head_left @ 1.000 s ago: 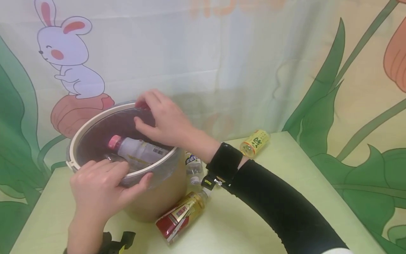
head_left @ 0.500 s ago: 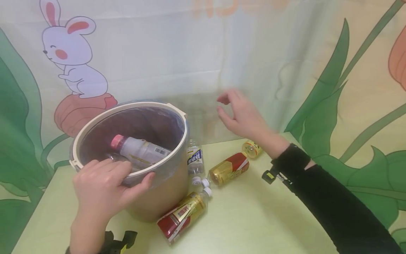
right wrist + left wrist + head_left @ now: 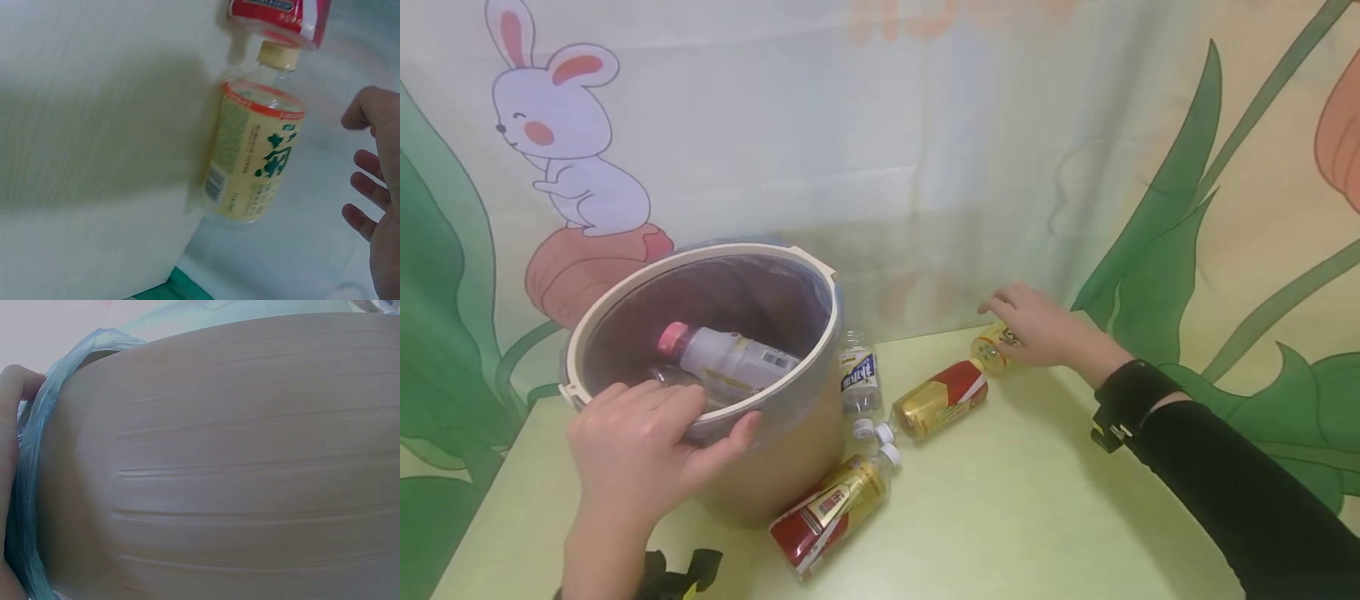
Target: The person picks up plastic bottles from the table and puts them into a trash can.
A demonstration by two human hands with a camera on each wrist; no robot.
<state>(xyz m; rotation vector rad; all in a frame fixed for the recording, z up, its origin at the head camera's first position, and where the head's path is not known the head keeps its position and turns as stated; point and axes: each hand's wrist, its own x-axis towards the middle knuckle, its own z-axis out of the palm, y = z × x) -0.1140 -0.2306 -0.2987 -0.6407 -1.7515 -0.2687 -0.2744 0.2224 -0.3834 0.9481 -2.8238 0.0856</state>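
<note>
My left hand [image 3: 636, 437] grips the near rim of a beige bin [image 3: 790, 467] lined with a bluish plastic bag [image 3: 30, 506]. Inside the bin lies a pink-capped bottle [image 3: 730, 358], next to another clear object partly hidden by my knuckles. Over at the right, my right hand [image 3: 1037, 325] hovers at a yellow-labelled bottle [image 3: 256, 150], which lies on the table. In the right wrist view its fingers [image 3: 369, 187] are parted and loosely bent, with a gap between them and the bottle.
A red-and-gold bottle [image 3: 943, 400] lies with its base near the yellow bottle's cap. Another red-and-gold bottle [image 3: 835, 512] lies in front of the bin. A clear blue-labelled bottle [image 3: 859, 379] is beside the bin. A printed curtain [image 3: 865, 150] backs the table [image 3: 1000, 500].
My right hand has left the bin's far rim and moved right and down to the yellow-labelled bottle. The left hand stays on the near rim.
</note>
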